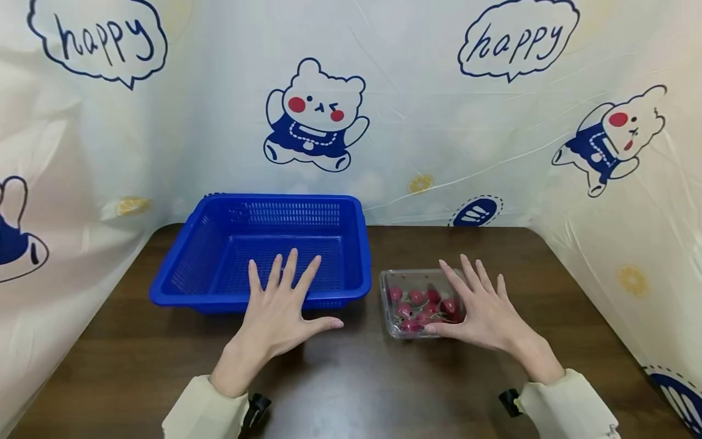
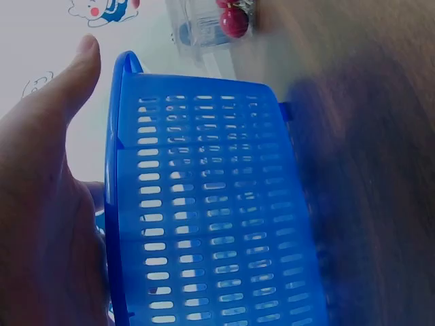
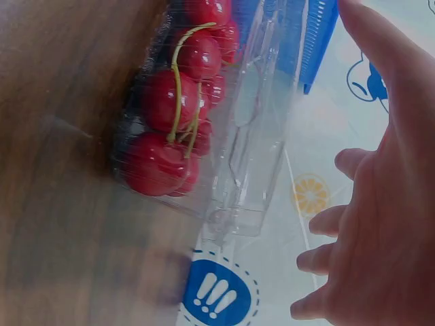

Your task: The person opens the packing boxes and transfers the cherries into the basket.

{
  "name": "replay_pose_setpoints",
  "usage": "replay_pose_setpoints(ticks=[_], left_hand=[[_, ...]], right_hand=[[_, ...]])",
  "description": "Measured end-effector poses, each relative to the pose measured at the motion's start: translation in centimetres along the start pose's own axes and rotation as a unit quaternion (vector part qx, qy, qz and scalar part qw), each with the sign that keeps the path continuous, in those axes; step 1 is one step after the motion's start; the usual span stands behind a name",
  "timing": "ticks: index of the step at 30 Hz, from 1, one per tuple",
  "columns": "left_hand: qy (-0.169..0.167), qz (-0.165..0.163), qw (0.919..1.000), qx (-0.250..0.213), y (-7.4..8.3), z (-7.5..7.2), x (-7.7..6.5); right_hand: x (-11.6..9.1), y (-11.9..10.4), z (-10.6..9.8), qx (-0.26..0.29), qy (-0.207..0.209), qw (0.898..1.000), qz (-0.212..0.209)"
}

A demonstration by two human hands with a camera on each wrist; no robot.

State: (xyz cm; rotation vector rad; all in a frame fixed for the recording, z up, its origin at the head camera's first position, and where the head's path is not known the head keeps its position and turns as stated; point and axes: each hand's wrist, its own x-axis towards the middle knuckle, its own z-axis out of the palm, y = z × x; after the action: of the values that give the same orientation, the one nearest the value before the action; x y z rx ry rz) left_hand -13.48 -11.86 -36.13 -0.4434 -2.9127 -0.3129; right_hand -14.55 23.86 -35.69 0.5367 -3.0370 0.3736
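A blue plastic basket (image 1: 258,299) with slotted walls stands at the back left of the table. My left hand (image 1: 280,317) is spread over its front edge, fingers straight and holding nothing; whether it touches the rim I cannot tell. To the right lies a clear plastic box (image 1: 387,317) with several red cherries (image 1: 417,297) inside, some with green stems. Over the right side of that box my right hand (image 1: 485,311) hovers with fingers spread. In the right wrist view the cherries (image 3: 170,102) show through the box wall, and the fingers stay apart from it.
A dark brown wooden table (image 1: 362,384) carries everything. Behind it and at both sides hangs a pale curtain (image 1: 417,122) printed with bears and lemon slices. Dark straps (image 1: 256,410) sit at the cream sleeves (image 1: 205,411).
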Motion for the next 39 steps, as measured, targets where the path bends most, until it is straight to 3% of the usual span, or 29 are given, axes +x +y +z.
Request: replay_pose_setpoints(ticks=[11, 22, 28, 39], left_hand=[[-0.022, -0.002, 0.9995, -0.022, 0.7, -0.2, 0.0], [0.010, 0.022, 0.9996, -0.016, 1.6, -0.6, 0.4], [0.019, 0.059, 0.9981, 0.005, 2.5, -0.7, 1.1], [0.022, 0.124, 0.9913, 0.040, 3.9, -0.4, 1.9]], right_hand=[[0.7, 0.4, -0.8, -0.006, -0.010, 1.000, -0.022], [2.1, 0.9, -1.4, 0.021, -0.023, 0.999, -0.030], [2.9, 1.3, -1.6, 0.059, -0.030, 0.997, -0.048], [3.7, 1.7, -2.1, 0.072, -0.049, 0.995, -0.046]])
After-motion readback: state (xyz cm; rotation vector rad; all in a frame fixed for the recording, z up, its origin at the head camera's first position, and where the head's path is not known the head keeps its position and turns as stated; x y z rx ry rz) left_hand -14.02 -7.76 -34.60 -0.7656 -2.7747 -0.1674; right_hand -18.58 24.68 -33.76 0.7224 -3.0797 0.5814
